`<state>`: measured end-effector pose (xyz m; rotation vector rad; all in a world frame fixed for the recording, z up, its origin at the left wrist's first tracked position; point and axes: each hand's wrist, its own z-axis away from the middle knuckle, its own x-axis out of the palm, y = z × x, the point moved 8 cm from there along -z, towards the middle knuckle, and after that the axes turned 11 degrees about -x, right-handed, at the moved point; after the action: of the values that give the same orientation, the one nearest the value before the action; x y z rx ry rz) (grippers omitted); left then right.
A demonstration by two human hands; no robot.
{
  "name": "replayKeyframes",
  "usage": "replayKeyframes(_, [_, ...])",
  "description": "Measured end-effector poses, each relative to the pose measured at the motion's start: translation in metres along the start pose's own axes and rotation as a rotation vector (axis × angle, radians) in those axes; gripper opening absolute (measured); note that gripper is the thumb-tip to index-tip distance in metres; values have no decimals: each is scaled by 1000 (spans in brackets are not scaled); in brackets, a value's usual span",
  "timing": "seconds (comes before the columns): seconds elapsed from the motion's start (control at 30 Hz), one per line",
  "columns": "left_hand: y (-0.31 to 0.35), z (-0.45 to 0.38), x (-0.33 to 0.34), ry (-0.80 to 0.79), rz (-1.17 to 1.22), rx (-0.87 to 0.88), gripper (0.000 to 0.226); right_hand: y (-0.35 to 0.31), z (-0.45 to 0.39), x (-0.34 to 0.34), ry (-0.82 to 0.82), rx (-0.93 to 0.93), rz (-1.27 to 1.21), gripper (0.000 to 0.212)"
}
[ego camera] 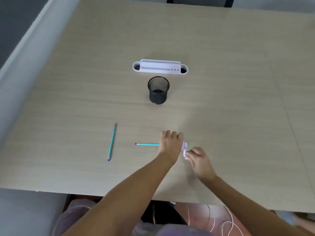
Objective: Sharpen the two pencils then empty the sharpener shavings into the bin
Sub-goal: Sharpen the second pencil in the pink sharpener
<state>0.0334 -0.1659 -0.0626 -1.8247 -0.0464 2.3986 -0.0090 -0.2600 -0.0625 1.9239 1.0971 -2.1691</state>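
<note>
My left hand (171, 143) is closed over a teal pencil (148, 144) that lies level, its purple eraser end pointing left; the tip end is hidden under the hand. Just right of that hand sits a small purple-and-white sharpener (185, 147). My right hand (198, 158) pinches the sharpener's white part with its fingertips. A second teal pencil (112, 142) lies loose on the table to the left, tip pointing away from me. A black mesh bin (158, 90) stands upright at the table's middle, well beyond both hands.
A white and pink desk organizer (160, 67) sits behind the bin. The wooden table (230, 99) has its near edge close to my lap. A grey partition (25, 57) runs along the left side. White cables (226, 222) hang below the table.
</note>
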Motion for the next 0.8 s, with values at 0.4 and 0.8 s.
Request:
replayKeyframes(0.4, [0,-1,-3,37,18,-11,40,19,-64,-48,110,-44,33,12])
replayKeyframes(0.8, [1,-3,-2,31,27,-7,39,5,-15,-53,141,-63,-6,8])
